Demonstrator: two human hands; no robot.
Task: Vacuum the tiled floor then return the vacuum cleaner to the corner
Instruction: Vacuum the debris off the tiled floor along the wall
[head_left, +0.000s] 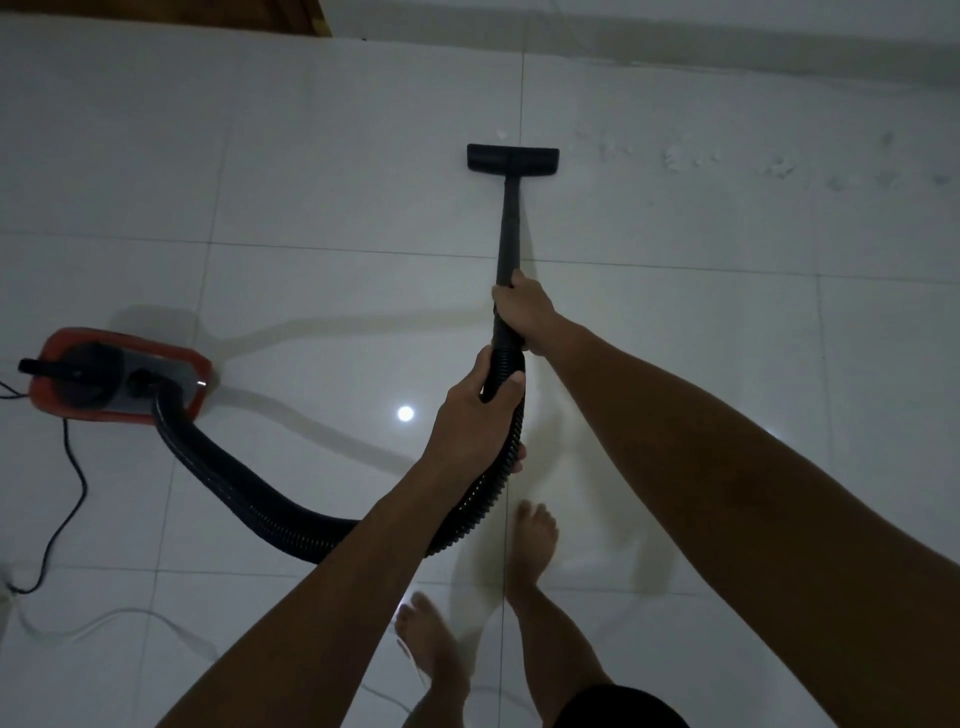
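A red and grey vacuum cleaner (119, 374) stands on the white tiled floor (311, 182) at the left. Its black ribbed hose (249, 493) curves from the body toward me. My left hand (475, 415) grips the hose just below the wand. My right hand (524, 312) grips the lower end of the black wand (509, 223). The flat black nozzle (513, 158) lies on the tiles ahead, near a grout line. Pale dust specks (727, 161) are scattered to the right of the nozzle.
A black power cord (67, 499) trails from the vacuum cleaner across the floor at the left, and a white cable (104, 621) runs along the lower left. My bare feet (530, 540) stand below the hands. A wall base (727, 31) runs along the top; a wooden edge (322, 15) shows top left.
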